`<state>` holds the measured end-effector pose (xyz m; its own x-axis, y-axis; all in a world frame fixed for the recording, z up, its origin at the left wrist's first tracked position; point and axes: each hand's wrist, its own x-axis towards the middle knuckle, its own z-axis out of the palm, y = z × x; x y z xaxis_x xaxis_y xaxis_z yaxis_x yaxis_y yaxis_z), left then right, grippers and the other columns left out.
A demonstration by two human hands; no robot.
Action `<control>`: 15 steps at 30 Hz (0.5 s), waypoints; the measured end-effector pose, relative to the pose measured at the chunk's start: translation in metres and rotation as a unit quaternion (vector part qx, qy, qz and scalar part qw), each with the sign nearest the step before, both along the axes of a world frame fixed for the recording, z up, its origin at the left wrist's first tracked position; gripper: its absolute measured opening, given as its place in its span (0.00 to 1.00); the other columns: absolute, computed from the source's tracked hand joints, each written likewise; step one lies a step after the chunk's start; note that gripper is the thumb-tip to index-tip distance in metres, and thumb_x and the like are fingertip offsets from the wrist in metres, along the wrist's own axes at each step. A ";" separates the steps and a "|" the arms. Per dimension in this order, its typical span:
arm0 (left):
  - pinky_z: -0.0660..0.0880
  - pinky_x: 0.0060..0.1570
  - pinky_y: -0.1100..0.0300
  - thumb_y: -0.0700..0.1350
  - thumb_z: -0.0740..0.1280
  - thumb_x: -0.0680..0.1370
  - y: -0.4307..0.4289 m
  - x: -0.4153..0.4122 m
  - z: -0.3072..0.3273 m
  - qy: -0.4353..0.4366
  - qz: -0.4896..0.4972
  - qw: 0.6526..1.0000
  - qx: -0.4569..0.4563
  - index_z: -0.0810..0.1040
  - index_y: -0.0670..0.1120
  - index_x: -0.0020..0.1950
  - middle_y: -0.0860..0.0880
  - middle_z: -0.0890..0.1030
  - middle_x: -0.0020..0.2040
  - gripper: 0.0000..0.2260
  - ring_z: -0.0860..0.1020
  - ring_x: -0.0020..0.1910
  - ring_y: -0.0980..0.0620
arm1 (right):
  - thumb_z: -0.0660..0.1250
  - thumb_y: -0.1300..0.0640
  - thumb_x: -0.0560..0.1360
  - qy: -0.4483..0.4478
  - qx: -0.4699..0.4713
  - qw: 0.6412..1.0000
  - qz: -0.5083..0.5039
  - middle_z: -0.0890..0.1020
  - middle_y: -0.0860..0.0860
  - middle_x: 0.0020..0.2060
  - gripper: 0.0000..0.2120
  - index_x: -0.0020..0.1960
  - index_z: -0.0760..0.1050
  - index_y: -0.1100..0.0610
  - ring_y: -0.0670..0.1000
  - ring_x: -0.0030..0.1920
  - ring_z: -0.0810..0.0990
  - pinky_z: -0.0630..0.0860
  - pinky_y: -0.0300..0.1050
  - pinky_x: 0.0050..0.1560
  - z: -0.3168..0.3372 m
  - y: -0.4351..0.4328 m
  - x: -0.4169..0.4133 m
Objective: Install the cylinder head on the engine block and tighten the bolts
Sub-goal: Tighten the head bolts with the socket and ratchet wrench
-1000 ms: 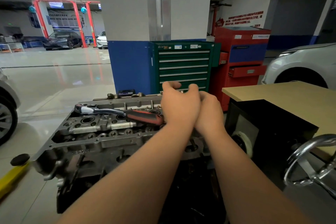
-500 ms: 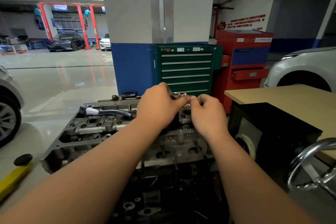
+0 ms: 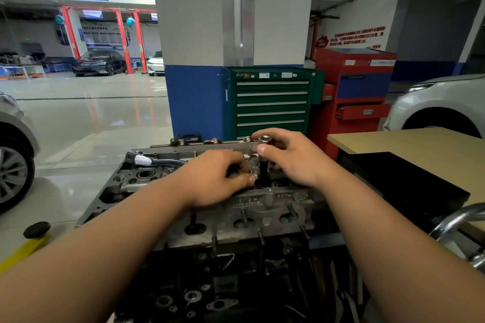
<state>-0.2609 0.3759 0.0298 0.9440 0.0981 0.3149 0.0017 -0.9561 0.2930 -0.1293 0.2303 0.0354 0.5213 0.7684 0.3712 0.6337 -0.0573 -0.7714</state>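
a green tool cabinet (image 3: 271, 102) is standing against a blue and white pillar (image 3: 199, 60) straight behind the engine, with a red cabinet (image 3: 351, 92) just beside it to the right. a tan bench top (image 3: 409, 149) is sitting over on the right, and a chrome wheel (image 3: 462, 233) is poking in at the right edge, cut off by the frame. a white car (image 3: 441, 102) is showing behind the bench, and another car's wheel (image 3: 13, 173) is being cropped at the left edge. a yellow bar with a black knob (image 3: 34, 236) is lying low on the left.

both forearms are crossing the near side of the cylinder head (image 3: 252, 207), hiding much of its top. a ratchet (image 3: 154, 161) is lying on the head's far left part, its handle running under the left hand (image 3: 212, 178) so the grip end is out of sight. the dark engine block (image 3: 223, 283) below is murky and hard to read.

the cylinder head is sitting on top of the block, directly under both hands. the right hand (image 3: 291, 157) is pinching an upright socket extension (image 3: 263, 162) near its silver top, between thumb and fingers. the left hand's fingers are curling in against the extension's lower part where it is meeting the head; whether they are actually gripping it is unclear.
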 end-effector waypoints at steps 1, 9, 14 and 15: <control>0.72 0.41 0.61 0.55 0.67 0.74 -0.001 -0.003 -0.001 0.002 -0.005 1.000 0.007 0.76 0.53 0.44 0.55 0.79 0.40 0.07 0.76 0.40 0.57 | 0.68 0.54 0.76 -0.002 0.013 1.000 -0.002 0.84 0.45 0.45 0.09 0.55 0.78 0.44 0.39 0.44 0.80 0.76 0.38 0.46 0.001 0.002 -0.001; 0.64 0.55 0.52 0.56 0.61 0.69 -0.011 -0.011 -0.005 -0.047 0.009 0.995 0.086 0.69 0.52 0.37 0.56 0.73 0.34 0.09 0.71 0.39 0.58 | 0.74 0.49 0.71 -0.060 0.081 0.986 -0.132 0.82 0.45 0.34 0.06 0.39 0.77 0.46 0.43 0.36 0.80 0.75 0.40 0.39 -0.009 0.010 -0.007; 0.64 0.47 0.55 0.56 0.60 0.73 -0.010 -0.026 -0.006 -0.187 -0.016 0.969 0.162 0.71 0.48 0.34 0.58 0.65 0.28 0.14 0.68 0.32 0.57 | 0.70 0.46 0.73 -0.031 0.083 0.987 -0.131 0.78 0.45 0.32 0.09 0.40 0.74 0.49 0.39 0.31 0.74 0.70 0.35 0.33 -0.016 0.014 -0.008; 0.66 0.46 0.55 0.54 0.60 0.73 -0.008 -0.031 -0.008 -0.202 -0.037 0.963 0.177 0.71 0.47 0.34 0.58 0.64 0.29 0.13 0.69 0.32 0.55 | 0.68 0.45 0.74 -0.015 0.079 0.989 -0.122 0.79 0.46 0.34 0.10 0.42 0.74 0.50 0.41 0.34 0.76 0.72 0.38 0.36 -0.018 0.013 -0.008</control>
